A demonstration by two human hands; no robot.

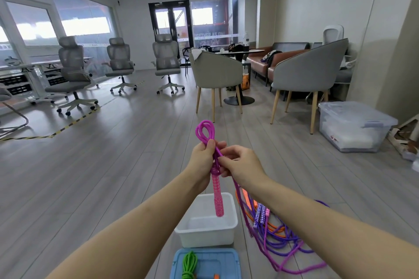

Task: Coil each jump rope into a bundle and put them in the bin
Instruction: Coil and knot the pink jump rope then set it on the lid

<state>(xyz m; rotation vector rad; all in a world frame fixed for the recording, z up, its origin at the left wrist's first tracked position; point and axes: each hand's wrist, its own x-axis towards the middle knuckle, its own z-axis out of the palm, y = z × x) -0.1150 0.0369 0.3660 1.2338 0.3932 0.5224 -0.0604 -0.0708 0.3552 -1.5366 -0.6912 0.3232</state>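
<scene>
Magenta rope [205, 130] is what you have in both hands, raised in front of you above the white bin [229, 225]. Your left hand [202, 158] is clenched around the gathered strands, thumb up, and a doubled loop stands out of the top of that fist. Your right hand [239, 161] pinches the same rope just beside the left, fingers curled on a strand crossing the bundle. 1 pink patterned handle [218, 199] hangs straight down from your left fist, its tip over the open bin. The rest of the magenta rope trails from your right hand down to the wooden floor [113, 154] on your right, ending in a loose curve near your right forearm.

On that floor, just right of the bin, a purple rope [283, 241] and an orange rope [275, 230] lie tangled together, their handles side by side. Nearest you sits a blue lid [226, 260] with a green rope [189, 264] coiled on it. Further right stands a clear lidded storage box [353, 125].
</scene>
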